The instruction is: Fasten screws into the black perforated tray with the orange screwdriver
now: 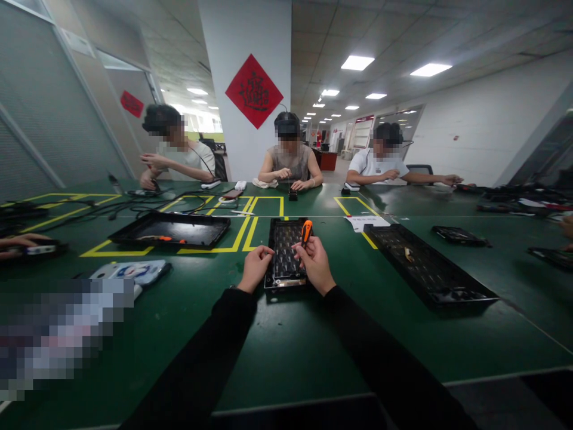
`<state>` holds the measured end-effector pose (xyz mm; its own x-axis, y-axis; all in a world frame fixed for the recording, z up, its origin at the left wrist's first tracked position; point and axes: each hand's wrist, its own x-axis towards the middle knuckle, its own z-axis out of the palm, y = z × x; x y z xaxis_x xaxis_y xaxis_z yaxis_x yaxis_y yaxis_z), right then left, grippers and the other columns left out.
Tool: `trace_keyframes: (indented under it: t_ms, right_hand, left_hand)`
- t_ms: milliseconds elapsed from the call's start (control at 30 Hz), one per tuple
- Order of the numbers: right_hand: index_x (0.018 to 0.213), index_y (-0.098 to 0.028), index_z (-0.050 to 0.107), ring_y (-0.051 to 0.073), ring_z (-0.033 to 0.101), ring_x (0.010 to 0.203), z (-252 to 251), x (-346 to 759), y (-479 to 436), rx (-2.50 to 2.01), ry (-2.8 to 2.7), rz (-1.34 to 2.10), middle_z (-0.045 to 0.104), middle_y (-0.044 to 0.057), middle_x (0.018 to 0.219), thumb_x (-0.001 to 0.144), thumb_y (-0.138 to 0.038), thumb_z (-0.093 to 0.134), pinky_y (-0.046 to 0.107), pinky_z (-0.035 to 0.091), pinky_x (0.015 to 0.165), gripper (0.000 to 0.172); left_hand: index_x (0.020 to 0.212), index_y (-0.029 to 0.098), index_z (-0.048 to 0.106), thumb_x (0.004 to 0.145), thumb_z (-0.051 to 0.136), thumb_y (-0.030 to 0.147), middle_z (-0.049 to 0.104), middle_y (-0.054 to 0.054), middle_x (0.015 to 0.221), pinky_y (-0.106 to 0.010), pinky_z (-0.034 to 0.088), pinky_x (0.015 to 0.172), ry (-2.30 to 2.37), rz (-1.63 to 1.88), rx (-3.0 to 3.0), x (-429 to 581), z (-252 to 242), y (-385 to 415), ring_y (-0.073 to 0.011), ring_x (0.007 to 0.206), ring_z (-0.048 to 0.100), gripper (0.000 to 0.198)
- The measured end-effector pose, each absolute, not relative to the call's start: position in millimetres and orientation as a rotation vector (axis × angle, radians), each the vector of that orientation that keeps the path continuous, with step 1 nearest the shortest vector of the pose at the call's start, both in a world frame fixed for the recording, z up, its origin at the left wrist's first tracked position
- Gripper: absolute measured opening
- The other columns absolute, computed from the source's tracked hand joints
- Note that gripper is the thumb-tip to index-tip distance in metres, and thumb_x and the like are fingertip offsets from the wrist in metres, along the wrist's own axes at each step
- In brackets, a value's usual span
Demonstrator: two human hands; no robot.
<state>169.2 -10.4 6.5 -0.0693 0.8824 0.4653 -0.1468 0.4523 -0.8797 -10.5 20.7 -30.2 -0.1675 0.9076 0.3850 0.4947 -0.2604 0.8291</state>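
A black tray (283,237) lies between both hands at center frame; the right hand (317,264) closes around an upright orange-and-black tool (307,230), while the left hand (255,270) bends inward, fingertips bunched, its grip unclear.

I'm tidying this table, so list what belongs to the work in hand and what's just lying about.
In use:
orange-handled tool in the right hand
black gridded tray, left hand at its edge

Apparently just lying about:
patterned case
white paper sheet
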Motion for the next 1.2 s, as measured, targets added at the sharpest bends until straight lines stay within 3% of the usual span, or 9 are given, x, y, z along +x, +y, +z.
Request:
trace_keyframes:
  t_ms: [267, 467, 633, 800, 1033, 1200]
  right_hand:
    - [0.11, -0.021, 0.053, 0.011, 0.052, 0.071, 6.9, 171.8, -9.7, -0.713, -1.403, 0.913, 0.053, 0.004, 0.092, 0.084, -0.035, 0.047, 0.018, 0.043, 0.046, 0.03]
    - [0.123, -0.022, 0.042, 0.012, 0.053, 0.073, 8.5, 170.5, -10.8, -0.688, -1.365, 0.978, 0.056, 0.005, 0.095, 0.085, -0.032, 0.045, 0.018, 0.042, 0.047, 0.04]
    - [0.12, -0.022, 0.045, 0.013, 0.052, 0.075, 8.5, 169.4, -11.7, -0.742, -1.4, 0.91, 0.056, 0.006, 0.099, 0.077, -0.032, 0.058, 0.019, 0.042, 0.048, 0.046]
    - [0.111, -0.02, 0.052, 0.013, 0.053, 0.075, 9.2, 170.5, -13.2, -0.739, -1.42, 0.872, 0.057, 0.004, 0.09, 0.07, -0.029, 0.066, 0.021, 0.045, 0.052, 0.045]
    - [0.119, -0.021, 0.046, 0.013, 0.058, 0.072, 11.4, 169.0, -15.0, -0.653, -1.413, 1.013, 0.06, 0.006, 0.098, 0.081, -0.029, 0.052, 0.021, 0.045, 0.049, 0.04]
    - [0.113, -0.021, 0.046, 0.01, 0.059, 0.063, 14.5, 168.7, -17.1, -0.649, -1.403, 1.061, 0.06, 0.005, 0.098, 0.077, -0.03, 0.058, 0.02, 0.044, 0.047, 0.039]
  left_hand:
    - [0.073, 0.016, 0.063, 0.068, 0.052, 0.024, 0.042, 0.006, 0.048, -0.022, 0.029, 0.051, 1.6, 1.403, 1.696, -10.0, -28.7, 19.7, -0.0097, 0.047, 0.04, 0.015]
    - [0.073, 0.016, 0.063, 0.068, 0.052, 0.024, 0.041, 0.005, 0.048, -0.022, 0.028, 0.051, 1.603, 1.391, 1.701, -10.1, -28.7, 20.6, -0.0094, 0.048, 0.039, 0.015]
    - [0.073, 0.016, 0.063, 0.068, 0.051, 0.023, 0.04, 0.006, 0.048, -0.022, 0.029, 0.052, 1.604, 1.398, 1.715, -10.6, -28.9, 20.1, -0.0093, 0.048, 0.039, 0.015]
    - [0.073, 0.016, 0.063, 0.068, 0.051, 0.024, 0.04, 0.006, 0.048, -0.022, 0.03, 0.052, 1.585, 1.416, 1.704, -10.4, -29.4, 19.1, -0.0095, 0.048, 0.039, 0.015]
    - [0.072, 0.017, 0.063, 0.067, 0.051, 0.024, 0.04, 0.006, 0.048, -0.022, 0.029, 0.051, 1.585, 1.415, 1.691, -9.4, -28.5, 18.7, -0.0095, 0.048, 0.039, 0.015]
    - [0.073, 0.016, 0.063, 0.067, 0.051, 0.024, 0.04, 0.006, 0.048, -0.022, 0.029, 0.05, 1.573, 1.406, 1.673, -9.6, -28.3, 18.7, -0.0093, 0.047, 0.038, 0.015]
